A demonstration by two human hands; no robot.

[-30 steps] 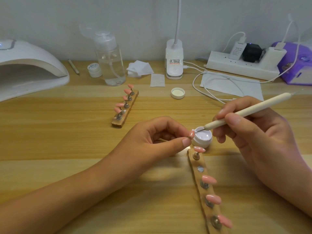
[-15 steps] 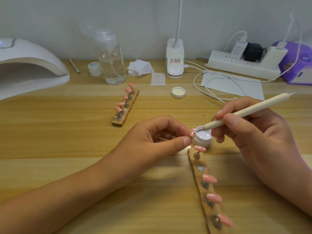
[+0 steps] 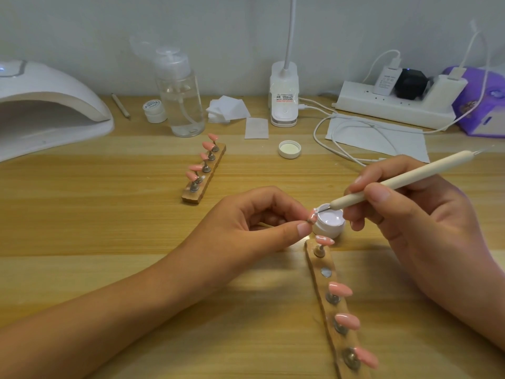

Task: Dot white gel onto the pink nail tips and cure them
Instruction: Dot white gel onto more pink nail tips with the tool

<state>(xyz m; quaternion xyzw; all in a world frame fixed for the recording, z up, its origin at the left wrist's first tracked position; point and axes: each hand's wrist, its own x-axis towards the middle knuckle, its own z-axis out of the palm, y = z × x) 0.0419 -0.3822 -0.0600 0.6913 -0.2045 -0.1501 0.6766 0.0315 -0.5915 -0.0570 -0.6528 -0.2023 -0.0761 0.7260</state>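
Note:
My left hand [image 3: 254,225] pinches a small metal stand carrying a pink nail tip [image 3: 312,214], which has white dots on it. My right hand [image 3: 404,214] grips a cream dotting pen [image 3: 404,179] like a pencil, its fine point touching that tip. Just behind sits an open white gel pot [image 3: 329,221]. A wooden holder strip [image 3: 332,305] runs toward me with several pink tips; the nearest to the pot [image 3: 324,240] bears white dots, and one magnet spot is bare. A second strip [image 3: 204,172] with several pink tips lies further back.
A white curing lamp [image 3: 46,105] stands at the back left. Along the back are a small jar [image 3: 154,110], a clear pump bottle [image 3: 180,99], white wipes [image 3: 228,109], a lamp base [image 3: 284,97], the pot's lid [image 3: 289,149], cables, a power strip [image 3: 396,105] and a purple device [image 3: 483,105].
The pen's point has dropped from the pot's rim onto the held nail tip. Both hands have stayed nearly in place.

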